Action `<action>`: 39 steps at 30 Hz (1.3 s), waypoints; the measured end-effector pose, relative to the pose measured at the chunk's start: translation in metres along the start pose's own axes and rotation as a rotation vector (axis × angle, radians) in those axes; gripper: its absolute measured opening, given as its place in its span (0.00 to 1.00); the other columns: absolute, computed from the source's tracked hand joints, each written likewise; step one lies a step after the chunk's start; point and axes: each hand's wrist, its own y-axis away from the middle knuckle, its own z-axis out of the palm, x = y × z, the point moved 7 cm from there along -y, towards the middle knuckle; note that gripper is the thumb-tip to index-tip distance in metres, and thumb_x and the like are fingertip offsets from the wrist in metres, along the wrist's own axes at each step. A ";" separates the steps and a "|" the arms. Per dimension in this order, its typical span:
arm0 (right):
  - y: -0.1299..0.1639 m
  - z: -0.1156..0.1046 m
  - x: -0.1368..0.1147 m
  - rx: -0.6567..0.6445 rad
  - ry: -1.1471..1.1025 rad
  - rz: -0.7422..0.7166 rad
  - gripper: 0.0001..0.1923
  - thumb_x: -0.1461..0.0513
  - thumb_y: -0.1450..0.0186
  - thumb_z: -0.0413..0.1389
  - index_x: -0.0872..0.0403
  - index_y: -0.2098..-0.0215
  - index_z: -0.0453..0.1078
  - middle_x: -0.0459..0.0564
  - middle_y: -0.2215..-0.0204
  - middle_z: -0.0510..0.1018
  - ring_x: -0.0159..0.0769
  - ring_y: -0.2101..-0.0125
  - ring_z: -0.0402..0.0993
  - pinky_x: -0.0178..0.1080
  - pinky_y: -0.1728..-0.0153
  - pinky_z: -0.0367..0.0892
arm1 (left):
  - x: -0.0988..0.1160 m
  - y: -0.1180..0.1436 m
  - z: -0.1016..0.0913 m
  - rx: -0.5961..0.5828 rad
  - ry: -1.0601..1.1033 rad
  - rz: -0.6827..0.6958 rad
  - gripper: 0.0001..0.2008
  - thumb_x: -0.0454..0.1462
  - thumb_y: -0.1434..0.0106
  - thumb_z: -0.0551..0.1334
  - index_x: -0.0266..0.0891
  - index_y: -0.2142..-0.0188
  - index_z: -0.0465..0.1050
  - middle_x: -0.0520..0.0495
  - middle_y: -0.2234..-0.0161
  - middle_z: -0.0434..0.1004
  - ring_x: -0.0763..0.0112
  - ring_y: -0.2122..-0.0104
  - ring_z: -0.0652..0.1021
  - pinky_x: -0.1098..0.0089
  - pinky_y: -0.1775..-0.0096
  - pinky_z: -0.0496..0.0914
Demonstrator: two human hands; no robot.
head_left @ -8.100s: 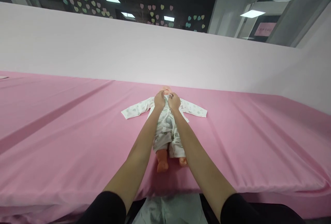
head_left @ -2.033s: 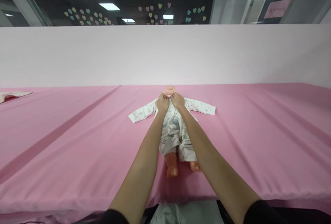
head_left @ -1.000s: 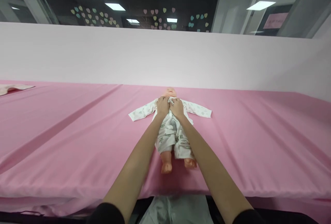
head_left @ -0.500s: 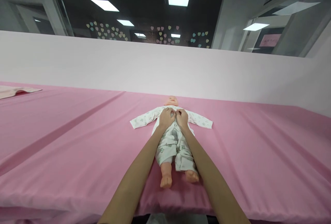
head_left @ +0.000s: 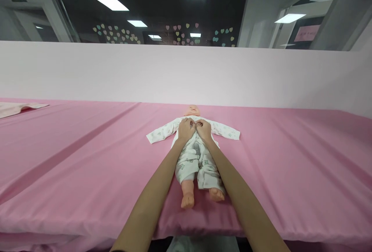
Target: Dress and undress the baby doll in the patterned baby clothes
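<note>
You have a baby doll (head_left: 193, 155) lying on its back on the pink-covered table (head_left: 290, 159), head away from you and feet towards you. Its head (head_left: 192, 110) is bare and peach-coloured, and both bare feet (head_left: 187, 201) stick out of the trouser legs near the table's front edge. It wears a white romper (head_left: 194, 163) with a small pale print. The two long sleeves (head_left: 161, 132) lie flat, spread straight out to either side on the cloth. The romper's front is bunched at the chest, where the fabric is gathered together just below the chin.
</note>
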 end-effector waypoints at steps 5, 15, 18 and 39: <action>0.003 -0.003 -0.007 0.023 -0.012 -0.049 0.10 0.65 0.49 0.48 0.53 0.74 0.71 0.45 0.74 0.76 0.33 0.71 0.69 0.34 0.64 0.64 | -0.005 0.001 -0.002 0.021 0.055 -0.030 0.05 0.33 0.45 0.54 0.40 0.71 0.67 0.48 0.70 0.73 0.65 0.64 0.71 0.67 0.59 0.65; 0.003 -0.006 -0.003 0.068 -0.333 0.097 0.09 0.63 0.47 0.52 0.55 0.68 0.68 0.49 0.68 0.78 0.33 0.68 0.75 0.33 0.64 0.68 | -0.026 -0.004 0.003 0.001 0.565 -0.175 0.08 0.33 0.49 0.58 0.37 0.69 0.74 0.48 0.70 0.77 0.70 0.68 0.76 0.70 0.61 0.69; 0.004 -0.008 -0.003 0.079 -0.348 0.100 0.11 0.63 0.47 0.52 0.55 0.65 0.68 0.50 0.68 0.78 0.33 0.68 0.75 0.33 0.64 0.68 | -0.026 -0.003 0.001 -0.017 0.620 -0.174 0.07 0.34 0.50 0.60 0.36 0.70 0.75 0.47 0.70 0.78 0.69 0.68 0.77 0.69 0.61 0.70; 0.004 0.004 -0.024 -0.062 0.142 -0.202 0.13 0.66 0.43 0.47 0.53 0.61 0.67 0.45 0.72 0.74 0.30 0.71 0.69 0.32 0.64 0.63 | -0.040 -0.003 0.002 -0.007 0.636 -0.242 0.11 0.40 0.46 0.59 0.37 0.67 0.77 0.46 0.67 0.80 0.65 0.63 0.78 0.67 0.56 0.69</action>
